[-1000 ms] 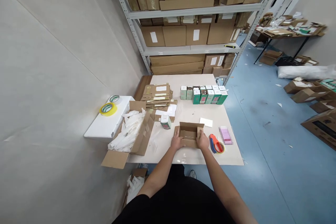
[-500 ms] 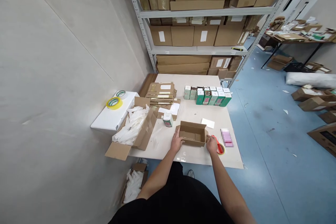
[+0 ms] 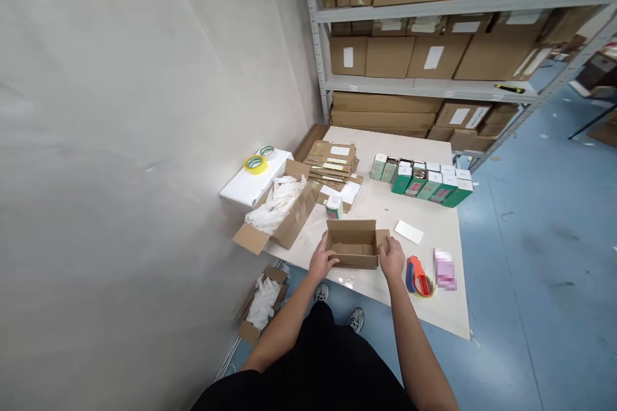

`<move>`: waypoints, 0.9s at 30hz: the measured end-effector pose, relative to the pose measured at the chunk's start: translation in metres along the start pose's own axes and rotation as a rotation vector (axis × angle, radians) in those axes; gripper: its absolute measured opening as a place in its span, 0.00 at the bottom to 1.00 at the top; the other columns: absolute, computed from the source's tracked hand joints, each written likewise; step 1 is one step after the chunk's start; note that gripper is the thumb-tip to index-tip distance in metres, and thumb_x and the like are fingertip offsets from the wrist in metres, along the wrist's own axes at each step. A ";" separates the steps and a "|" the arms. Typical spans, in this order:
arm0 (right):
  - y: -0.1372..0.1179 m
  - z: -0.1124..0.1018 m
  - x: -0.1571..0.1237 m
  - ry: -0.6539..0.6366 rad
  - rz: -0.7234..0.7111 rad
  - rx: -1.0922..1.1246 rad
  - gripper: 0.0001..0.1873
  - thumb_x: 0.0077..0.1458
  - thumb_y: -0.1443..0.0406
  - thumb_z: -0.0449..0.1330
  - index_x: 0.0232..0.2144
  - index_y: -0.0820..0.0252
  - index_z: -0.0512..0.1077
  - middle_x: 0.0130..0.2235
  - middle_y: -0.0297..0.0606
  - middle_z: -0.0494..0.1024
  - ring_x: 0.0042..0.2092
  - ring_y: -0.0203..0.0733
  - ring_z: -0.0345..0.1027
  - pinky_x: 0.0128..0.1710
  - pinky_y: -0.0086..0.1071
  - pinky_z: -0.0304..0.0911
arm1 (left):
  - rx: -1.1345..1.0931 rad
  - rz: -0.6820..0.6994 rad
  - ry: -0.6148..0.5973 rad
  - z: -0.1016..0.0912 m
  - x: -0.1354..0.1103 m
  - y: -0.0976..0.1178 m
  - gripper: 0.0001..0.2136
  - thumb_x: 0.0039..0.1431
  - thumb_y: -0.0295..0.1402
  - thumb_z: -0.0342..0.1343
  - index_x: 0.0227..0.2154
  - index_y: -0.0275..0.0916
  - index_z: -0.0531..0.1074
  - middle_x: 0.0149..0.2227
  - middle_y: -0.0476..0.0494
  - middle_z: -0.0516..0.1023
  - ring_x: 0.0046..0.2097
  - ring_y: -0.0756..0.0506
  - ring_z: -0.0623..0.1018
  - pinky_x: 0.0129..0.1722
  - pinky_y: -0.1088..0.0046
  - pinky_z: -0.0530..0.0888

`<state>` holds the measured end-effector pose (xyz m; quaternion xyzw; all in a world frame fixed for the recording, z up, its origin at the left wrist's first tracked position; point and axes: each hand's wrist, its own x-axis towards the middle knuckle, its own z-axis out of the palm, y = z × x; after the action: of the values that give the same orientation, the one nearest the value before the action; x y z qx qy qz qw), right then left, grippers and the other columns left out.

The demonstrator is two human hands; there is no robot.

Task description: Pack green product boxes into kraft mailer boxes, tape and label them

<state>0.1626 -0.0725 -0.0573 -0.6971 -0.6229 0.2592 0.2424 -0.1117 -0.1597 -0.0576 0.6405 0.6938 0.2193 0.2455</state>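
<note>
A small open cardboard box (image 3: 353, 261) stands near the table's front edge, its inside bare and its back flap (image 3: 351, 225) raised. My left hand (image 3: 322, 259) grips the left end, thumb along the front wall. At the other end, my right hand (image 3: 392, 259) holds the right flap (image 3: 382, 237) between thumb and fingers. Just behind the box's left end is a small white and green carton (image 3: 334, 208). A red and blue tape dispenser (image 3: 418, 276) lies to the right of my right hand, and a white card (image 3: 409, 232) lies behind it.
Several green and white cartons (image 3: 429, 187) stand in rows at the back right. Flattened cardboard (image 3: 332, 160) is stacked at the back left. A larger box of white packing material (image 3: 277, 204) leans at the left edge. Shelving with boxes (image 3: 434, 82) rises behind the table (image 3: 366, 196).
The view has turned left. Both hands have shifted the cardboard box leftward along the table, away from the tape dispenser and white card, toward the small carton.
</note>
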 end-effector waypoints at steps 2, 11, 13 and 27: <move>-0.019 0.006 0.004 -0.019 -0.124 0.004 0.29 0.64 0.60 0.50 0.64 0.62 0.68 0.69 0.49 0.66 0.73 0.55 0.50 0.70 0.51 0.52 | 0.011 -0.016 0.016 -0.009 -0.012 -0.011 0.03 0.60 0.32 0.65 0.36 0.40 0.82 0.78 0.48 0.41 0.75 0.35 0.56 0.71 0.58 0.62; -0.159 0.062 0.008 -0.266 -0.550 0.106 0.28 0.65 0.64 0.50 0.66 0.56 0.67 0.71 0.42 0.62 0.72 0.48 0.54 0.70 0.47 0.55 | 0.010 -0.250 0.066 -0.045 -0.069 -0.051 0.05 0.61 0.34 0.64 0.38 0.41 0.82 0.78 0.48 0.45 0.74 0.35 0.58 0.72 0.56 0.61; -0.201 0.087 0.005 -0.345 -0.657 0.109 0.27 0.65 0.64 0.52 0.65 0.57 0.69 0.71 0.43 0.63 0.71 0.49 0.55 0.70 0.47 0.55 | -0.026 -0.291 0.078 -0.053 -0.083 -0.058 0.07 0.61 0.35 0.64 0.40 0.41 0.82 0.77 0.47 0.45 0.74 0.35 0.57 0.72 0.57 0.60; -0.366 0.222 -0.022 -0.596 -0.807 -0.481 0.26 0.59 0.70 0.60 0.59 0.54 0.75 0.60 0.45 0.77 0.61 0.53 0.66 0.61 0.44 0.58 | -0.056 -0.261 0.092 -0.091 -0.117 -0.113 0.06 0.63 0.35 0.62 0.39 0.42 0.82 0.77 0.48 0.45 0.72 0.32 0.60 0.70 0.52 0.63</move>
<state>-0.2580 -0.0521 0.0198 -0.3355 -0.9237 0.1825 -0.0302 -0.2498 -0.2845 -0.0491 0.5269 0.7755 0.2337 0.2576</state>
